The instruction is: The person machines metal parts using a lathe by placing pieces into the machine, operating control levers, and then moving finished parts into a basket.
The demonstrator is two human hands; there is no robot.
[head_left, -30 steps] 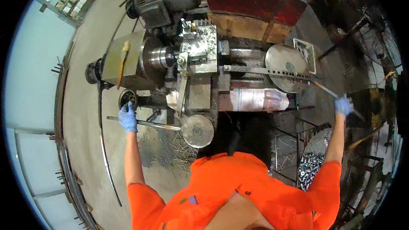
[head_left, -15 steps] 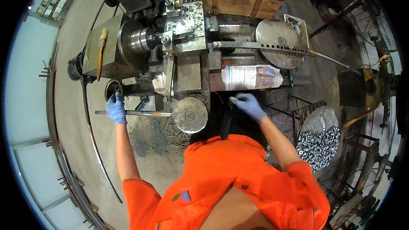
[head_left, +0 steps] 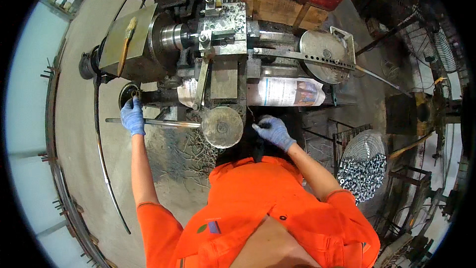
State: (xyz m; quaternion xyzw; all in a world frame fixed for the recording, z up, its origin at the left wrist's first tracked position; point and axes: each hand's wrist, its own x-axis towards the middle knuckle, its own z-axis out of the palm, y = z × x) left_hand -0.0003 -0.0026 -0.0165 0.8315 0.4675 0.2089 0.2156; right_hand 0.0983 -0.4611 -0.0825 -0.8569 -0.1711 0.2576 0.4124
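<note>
My left hand (head_left: pixel 132 118), in a blue glove, reaches to the small handwheel (head_left: pixel 128 91) at the lathe's left front. Its fingers are closed at the wheel's handle, which they partly hide. My right hand (head_left: pixel 273 133), gloved too, is in front of the lathe with fingers bent together. What it holds, if anything, I cannot make out; a thin dark strand shows just above its fingertips. Between my hands lies a round metal disc (head_left: pixel 222 127) with a long bar (head_left: pixel 153 123) pointing left. Behind it stand the tool slide (head_left: pixel 225 27) and the shiny spindle nose (head_left: pixel 173 37).
A brush (head_left: pixel 127 44) lies on the headstock (head_left: pixel 111 52). Newspaper (head_left: pixel 285 92) covers the bed below a second disc (head_left: pixel 323 54) with a perforated lever. At right, a mesh basket (head_left: pixel 369 144) holds many small metal sleeves. Curly shavings (head_left: pixel 196 151) litter the floor.
My right hand has moved slightly left and down, its fingers curling in. My left hand stays at the handwheel. The whole view has shifted a little.
</note>
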